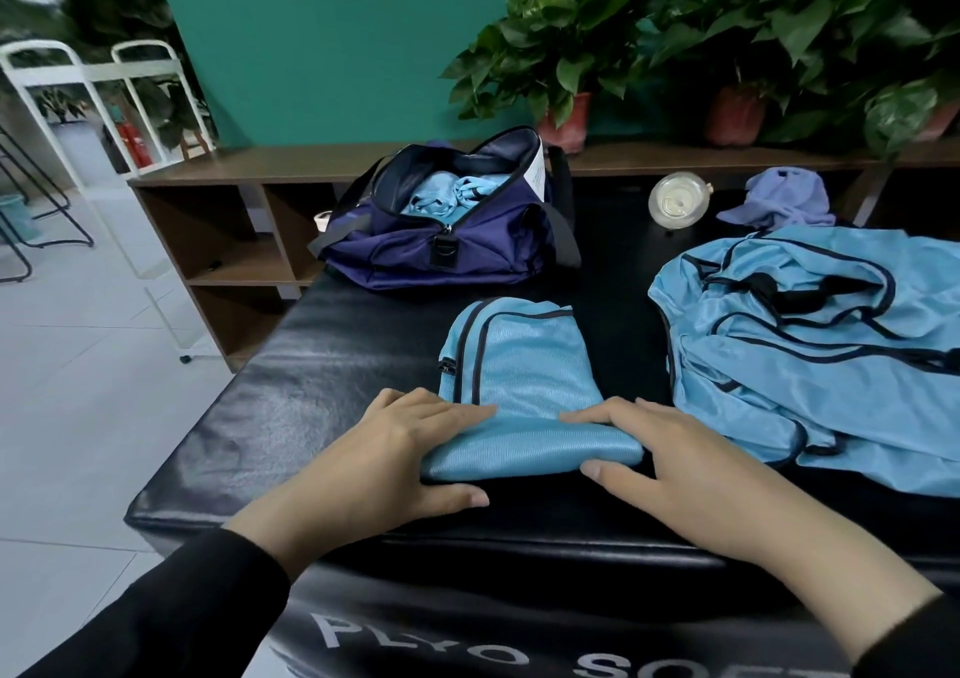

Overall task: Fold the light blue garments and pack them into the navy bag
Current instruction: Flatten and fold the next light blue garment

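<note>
A folded light blue garment [519, 365] with dark trim lies on the black padded box [311, 365] in front of me. My left hand [395, 449] grips its near left end, fingers on top and thumb below. My right hand [670, 464] grips the near right end the same way. The near edge is rolled into a thick fold between both hands. A pile of unfolded light blue garments [821, 345] lies to the right. The navy bag [467, 246] stands open at the far edge, with light blue garments [452, 191] inside.
A round clear lid [678, 202] and a lilac cloth with a cap [779, 199] lie at the far right of the box. A wooden shelf [234, 241] with potted plants [566, 54] runs behind. White chairs [78, 85] stand at the far left on the tiled floor.
</note>
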